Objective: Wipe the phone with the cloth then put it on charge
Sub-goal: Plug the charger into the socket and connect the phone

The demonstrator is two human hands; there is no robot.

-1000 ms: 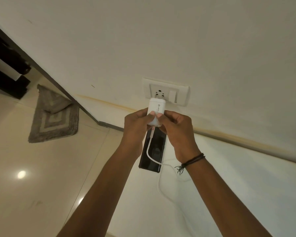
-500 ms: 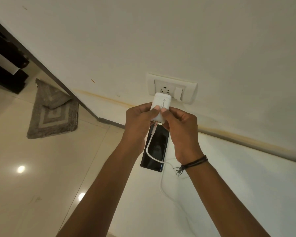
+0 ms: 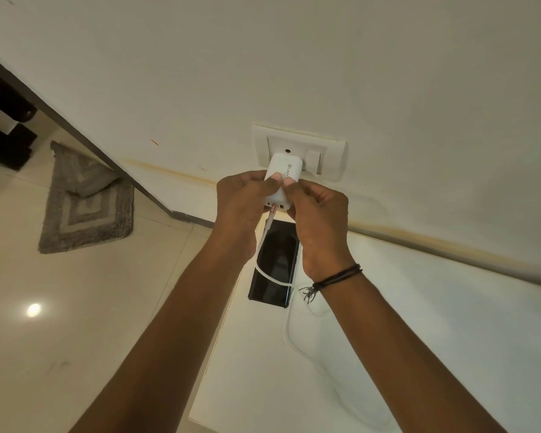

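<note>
Both hands, left (image 3: 242, 201) and right (image 3: 317, 214), pinch the charger (image 3: 283, 173) against the socket (image 3: 299, 150); the phone (image 3: 275, 264) lies just below.

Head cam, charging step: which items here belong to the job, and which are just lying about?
In the job: charger, gripped by left hand and right hand at the wall socket; cable; phone. Cloth not in view.
Lying about: grey mat; dark furniture.

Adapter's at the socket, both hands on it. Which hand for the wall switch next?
Probably the right hand: the switch sits just right of the adapter, nearest its fingers. The left hand would have to cross over.
</note>
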